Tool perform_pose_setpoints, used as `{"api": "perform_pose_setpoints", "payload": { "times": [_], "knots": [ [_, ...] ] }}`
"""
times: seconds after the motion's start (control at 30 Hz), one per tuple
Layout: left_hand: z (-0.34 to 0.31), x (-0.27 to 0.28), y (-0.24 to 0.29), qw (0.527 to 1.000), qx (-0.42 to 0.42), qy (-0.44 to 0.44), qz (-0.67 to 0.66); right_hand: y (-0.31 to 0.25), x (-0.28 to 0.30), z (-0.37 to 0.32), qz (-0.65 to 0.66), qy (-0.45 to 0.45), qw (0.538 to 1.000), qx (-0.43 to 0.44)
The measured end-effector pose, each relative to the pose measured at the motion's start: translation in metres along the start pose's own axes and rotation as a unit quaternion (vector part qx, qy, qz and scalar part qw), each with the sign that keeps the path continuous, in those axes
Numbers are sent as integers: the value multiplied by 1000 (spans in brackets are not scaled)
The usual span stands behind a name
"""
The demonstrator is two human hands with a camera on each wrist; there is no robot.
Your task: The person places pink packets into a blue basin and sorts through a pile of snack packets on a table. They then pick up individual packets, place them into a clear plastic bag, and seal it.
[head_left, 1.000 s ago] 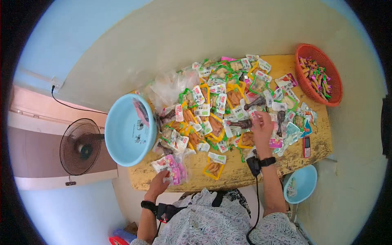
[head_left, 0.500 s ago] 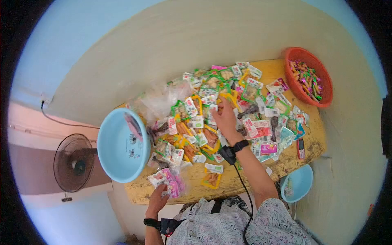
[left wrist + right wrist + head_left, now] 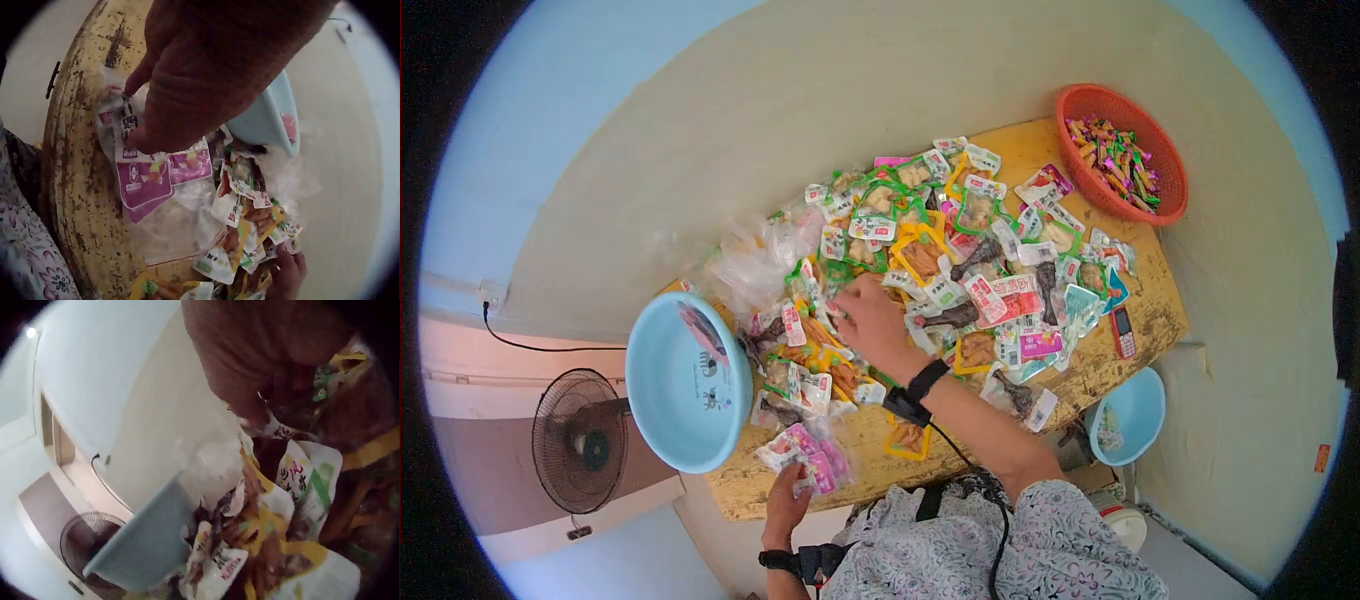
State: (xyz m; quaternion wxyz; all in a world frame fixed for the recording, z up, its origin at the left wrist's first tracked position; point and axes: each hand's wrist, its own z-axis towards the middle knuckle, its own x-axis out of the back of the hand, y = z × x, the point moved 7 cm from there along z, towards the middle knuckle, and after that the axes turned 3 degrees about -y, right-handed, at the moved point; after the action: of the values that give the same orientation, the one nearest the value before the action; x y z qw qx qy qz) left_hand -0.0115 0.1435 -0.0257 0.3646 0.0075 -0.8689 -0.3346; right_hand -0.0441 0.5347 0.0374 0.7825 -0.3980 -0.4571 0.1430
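Note:
At the table's near left, my left hand [image 3: 785, 502] pinches purple-and-white food packets [image 3: 147, 182], thumb on top and forefinger stretched along them. A clear plastic bag [image 3: 178, 228] with a red line along its edge lies beside them. My right hand [image 3: 872, 322] reaches into the left part of a heap of sealed snack packets, fingers bent down. In the right wrist view its thumb and fingers pinch the white end of a packet [image 3: 280, 430]; the rest of that packet is hidden. Yellow-edged packets of brown meat [image 3: 920, 255] and dark drumstick packets [image 3: 978, 257] lie around it.
A light blue basin [image 3: 688, 385] with a pink packet inside stands left of the heap. Red basket [image 3: 1072, 150] of small wrapped snacks at back right; phone [image 3: 1123, 332] at the right edge. A lower blue basin [image 3: 1140, 415] and a fan [image 3: 580, 440] flank the table.
My right hand has swept left across the heap, from beside the dark drumsticks on the right to the left part. The left hand keeps holding the purple-and-white packets. The head view has shifted.

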Motion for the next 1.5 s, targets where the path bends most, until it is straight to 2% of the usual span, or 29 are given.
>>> {"api": "perform_pose_setpoints", "payload": {
  "times": [0.1, 0.13, 0.27, 0.33, 0.47, 0.5, 0.57, 0.63, 0.67, 0.73, 0.77, 0.8, 0.87, 0.9, 1.0, 1.03, 1.1, 1.13, 1.2, 1.37, 1.47, 1.5],
  "knots": [
    [0, -1, -2, 999, -11, 3, 53, -14, -13, -17, 48, -25, 997, 59],
    [0, -1, -5, 997, -17, 3, 80, -16, -18, -22, 40, -42, 997, 50],
    [2, -9, -28, 999, -9, -2, 37, -8, -31, -34, 39, -74, 996, 23],
    [3, -8, -25, 999, -23, -1, 39, -15, -16, -33, 64, -84, 994, 27],
    [4, -2, -13, 1000, 12, -15, 8, -5, 27, -22, 144, -80, 986, 27],
    [4, -2, -17, 1000, 21, -17, 4, 11, 38, -13, 95, -50, 994, 34],
    [4, -3, -20, 999, 23, -17, 19, 59, 73, 2, 32, 70, 995, 66],
    [4, -2, -18, 998, 5, -13, 58, 106, 124, 22, 58, 129, 989, -35],
    [4, -1, -17, 999, 4, -18, 50, 136, 145, 32, 36, 188, 980, -46],
    [5, -2, -15, 999, -1, -27, 34, 182, 188, 47, -154, 190, 967, -77],
    [8, -9, -44, 1000, 10, -22, -1, 213, 201, 54, -216, 153, 958, -112],
    [11, -10, -42, 1000, 11, -23, 15, 242, 212, 58, -276, 114, 943, -148],
    [8, -7, -34, 998, 17, -25, 47, 279, 229, 58, -329, 105, 921, -178],
    [8, -3, -23, 998, 53, -29, 27, 290, 233, 61, -354, 102, 910, -192],
    [7, -10, -58, 997, 7, -49, -56, 300, 239, 63, -346, 62, 899, -262],
    [10, -8, -52, 999, -35, -33, -21, 302, 238, 62, -345, 53, 896, -275],
    [12, -5, -36, 997, -22, -47, 59, 304, 233, 60, -342, 35, 889, -303],
    [14, -2, -20, 994, -17, -53, 99, 307, 229, 64, -344, 12, 894, -288],
    [16, -2, -20, 994, -9, -54, 93, 309, 223, 70, -348, -36, 901, -255],
    [14, -4, -14, 993, 26, -59, 95, 290, 209, 64, -327, 9, 927, -186],
    [15, -4, -23, 986, -15, -60, 157, 261, 216, 56, -296, 76, 940, -154],
    [14, -4, -28, 991, -11, -52, 124, 245, 221, 52, -283, 102, 943, -144]
  ]
}}
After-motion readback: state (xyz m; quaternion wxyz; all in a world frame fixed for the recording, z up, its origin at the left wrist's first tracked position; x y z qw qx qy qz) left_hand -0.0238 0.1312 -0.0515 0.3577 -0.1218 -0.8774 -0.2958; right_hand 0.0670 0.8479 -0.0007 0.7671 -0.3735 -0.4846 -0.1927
